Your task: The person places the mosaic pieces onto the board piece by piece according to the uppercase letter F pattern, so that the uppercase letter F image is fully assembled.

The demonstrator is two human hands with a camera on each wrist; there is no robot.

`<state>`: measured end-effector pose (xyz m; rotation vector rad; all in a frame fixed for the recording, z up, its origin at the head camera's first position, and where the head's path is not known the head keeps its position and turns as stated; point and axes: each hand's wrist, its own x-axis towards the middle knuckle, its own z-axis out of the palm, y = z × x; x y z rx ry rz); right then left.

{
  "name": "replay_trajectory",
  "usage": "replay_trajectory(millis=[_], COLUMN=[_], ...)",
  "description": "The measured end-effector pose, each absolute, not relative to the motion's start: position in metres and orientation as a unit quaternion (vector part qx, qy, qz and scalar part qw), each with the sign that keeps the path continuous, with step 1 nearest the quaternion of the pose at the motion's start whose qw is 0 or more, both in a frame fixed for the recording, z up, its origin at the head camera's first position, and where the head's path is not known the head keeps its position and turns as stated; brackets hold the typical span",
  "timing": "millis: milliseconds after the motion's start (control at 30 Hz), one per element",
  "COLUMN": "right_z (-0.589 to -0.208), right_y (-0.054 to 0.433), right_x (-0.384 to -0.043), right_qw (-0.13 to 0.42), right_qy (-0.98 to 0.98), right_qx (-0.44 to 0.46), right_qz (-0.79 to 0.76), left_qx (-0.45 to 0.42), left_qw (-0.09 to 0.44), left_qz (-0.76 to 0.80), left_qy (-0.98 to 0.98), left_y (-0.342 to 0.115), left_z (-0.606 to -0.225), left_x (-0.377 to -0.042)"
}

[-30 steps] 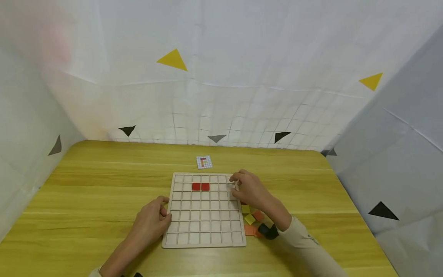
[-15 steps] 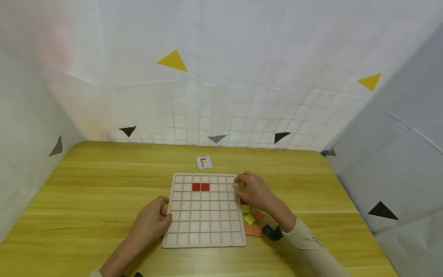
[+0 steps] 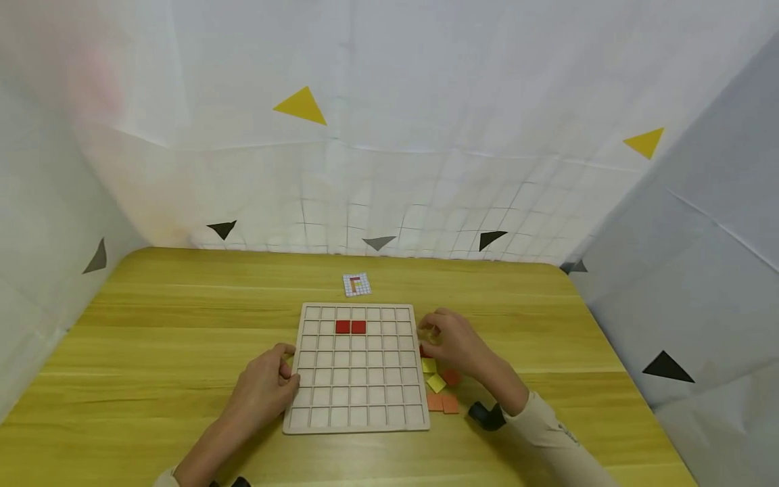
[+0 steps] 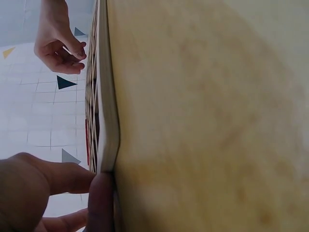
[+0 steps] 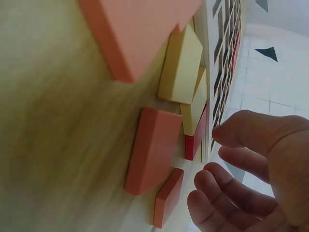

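A wooden grid board (image 3: 331,378) lies on the table, with two red square tiles (image 3: 351,327) side by side in its second row from the far edge. My left hand (image 3: 264,382) holds the board's left edge with thumb and forefinger; the left wrist view shows the fingertips right at the rim. Just off the right edge hovers my right hand (image 3: 456,341), its fingers loosely bent and nothing between them. Below it lie loose tiles: a red one (image 5: 195,140), two yellow ones (image 3: 433,374) and several orange ones (image 3: 443,403).
A small card (image 3: 356,285) with a coloured pattern on a grid lies beyond the board. White sheeting (image 3: 389,169) with triangle stickers encloses the wooden table (image 3: 182,304) at the back and sides.
My right hand has drawn back from over the board's right side, moving right and slightly toward me above the loose tiles. The left hand stays at the board's edge.
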<state>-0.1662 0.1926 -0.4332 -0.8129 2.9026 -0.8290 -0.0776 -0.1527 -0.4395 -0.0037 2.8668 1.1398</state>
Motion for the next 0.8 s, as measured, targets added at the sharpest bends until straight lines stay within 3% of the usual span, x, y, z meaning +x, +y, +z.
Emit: replay_trajectory(millis=[800], right_z=[-0.438], right_y=[0.197], right_x=[-0.156], right_qw=[0.018], right_qy=[0.925], right_qx=[-0.272], right_qz=[-0.266], left_qx=[0.004], left_qw=[0.027], left_qz=[0.362], left_qy=[0.932], left_y=[-0.153], left_z=[-0.441], left_x=[-0.078])
